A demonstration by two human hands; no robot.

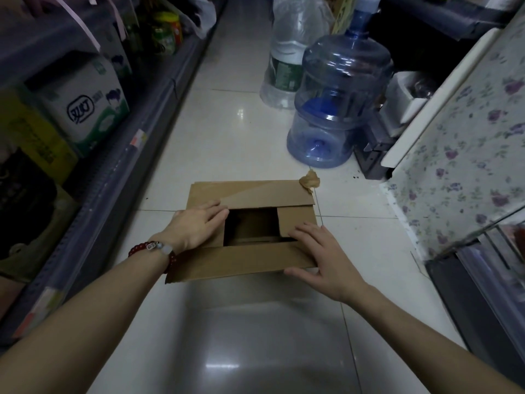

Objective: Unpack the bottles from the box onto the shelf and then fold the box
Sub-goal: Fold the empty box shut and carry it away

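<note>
Fingers (pixel 217 213) of the left hand (pixel 196 227) lie straight and flat on the box (pixel 250 258); the right hand (pixel 324 255) presses likewise, holding nothing. Plain brown cardboard, flaps folded inward around a dark opening, on the floor (pixel 235 143). A shelf carton (pixel 85 100) bears unreadable lettering.

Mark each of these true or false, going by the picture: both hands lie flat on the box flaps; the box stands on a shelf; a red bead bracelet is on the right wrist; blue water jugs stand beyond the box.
1. Both hands lie flat on the flaps of the cardboard box: true, left hand and right hand.
2. The box stands on a shelf: false, it sits on the tiled floor.
3. The red bead bracelet is on the right wrist: false, it is on the left.
4. Blue water jugs stand beyond the box: true.
</note>
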